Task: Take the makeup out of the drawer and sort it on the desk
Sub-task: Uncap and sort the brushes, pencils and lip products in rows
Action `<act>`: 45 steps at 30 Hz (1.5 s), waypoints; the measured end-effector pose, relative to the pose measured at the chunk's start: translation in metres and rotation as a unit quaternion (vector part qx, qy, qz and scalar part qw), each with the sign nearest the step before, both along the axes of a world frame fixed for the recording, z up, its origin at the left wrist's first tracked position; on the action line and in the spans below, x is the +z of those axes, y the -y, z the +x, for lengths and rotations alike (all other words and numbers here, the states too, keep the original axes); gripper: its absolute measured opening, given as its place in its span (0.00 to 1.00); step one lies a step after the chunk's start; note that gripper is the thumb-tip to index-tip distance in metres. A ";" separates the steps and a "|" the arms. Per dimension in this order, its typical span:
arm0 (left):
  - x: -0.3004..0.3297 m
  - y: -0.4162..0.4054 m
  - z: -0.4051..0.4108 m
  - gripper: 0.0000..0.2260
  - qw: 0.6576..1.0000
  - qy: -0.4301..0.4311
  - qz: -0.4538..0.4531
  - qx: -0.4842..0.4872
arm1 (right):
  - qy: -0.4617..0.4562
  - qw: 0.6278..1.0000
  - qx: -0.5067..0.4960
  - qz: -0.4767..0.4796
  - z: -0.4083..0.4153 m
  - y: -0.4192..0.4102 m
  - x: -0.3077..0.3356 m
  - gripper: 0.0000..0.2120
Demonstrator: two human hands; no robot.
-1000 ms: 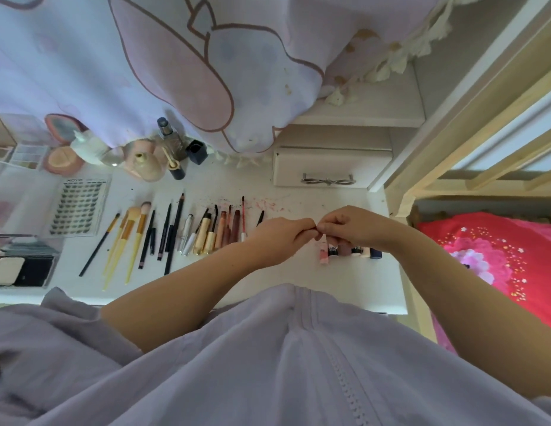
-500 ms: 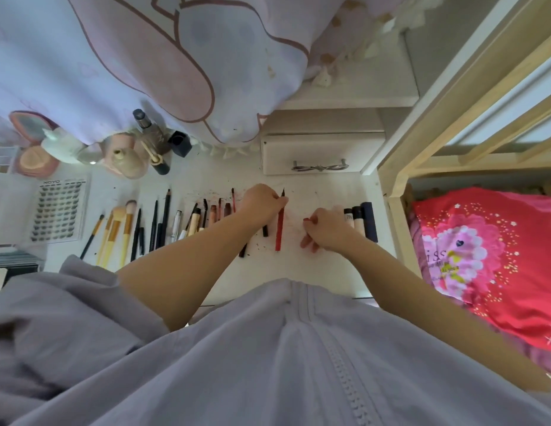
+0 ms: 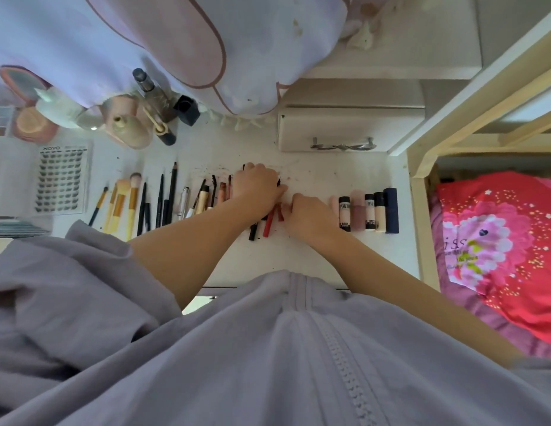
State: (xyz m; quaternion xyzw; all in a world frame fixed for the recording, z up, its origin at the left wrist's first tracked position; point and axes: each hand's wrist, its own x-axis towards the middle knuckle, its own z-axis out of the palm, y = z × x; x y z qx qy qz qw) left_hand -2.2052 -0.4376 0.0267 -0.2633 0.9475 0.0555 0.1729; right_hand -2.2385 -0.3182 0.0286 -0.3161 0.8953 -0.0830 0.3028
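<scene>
Both hands now meet over the red pencil (image 3: 269, 224), lying lengthwise front-to-back on the desk (image 3: 323, 256); left hand (image 3: 258, 186) and right hand (image 3: 308, 214) grips unclear.

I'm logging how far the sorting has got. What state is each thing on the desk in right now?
Small drawer: closed.
Brushes: lying in a row.
Tubes: lying side by side, right of the hands.
Red pencil: lying on the desk between the hands.
Left hand: resting on the pencils, fingers hidden.
Right hand: at the red pencil; grip unclear.
Lash card: lying flat.
</scene>
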 end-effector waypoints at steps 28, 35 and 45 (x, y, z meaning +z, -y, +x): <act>0.035 -0.061 0.030 0.15 0.962 -0.131 0.239 0.007 | 0.345 0.938 -0.013 -0.039 -0.079 -0.026 0.062 0.15; 0.039 -0.058 0.035 0.15 0.971 -0.135 0.188 -0.060 | 0.404 0.911 -0.032 -0.083 -0.073 -0.039 0.068 0.15; 0.027 -0.058 0.048 0.14 0.948 -0.109 0.298 -0.030 | 0.391 0.915 -0.062 -0.078 -0.066 -0.060 0.062 0.12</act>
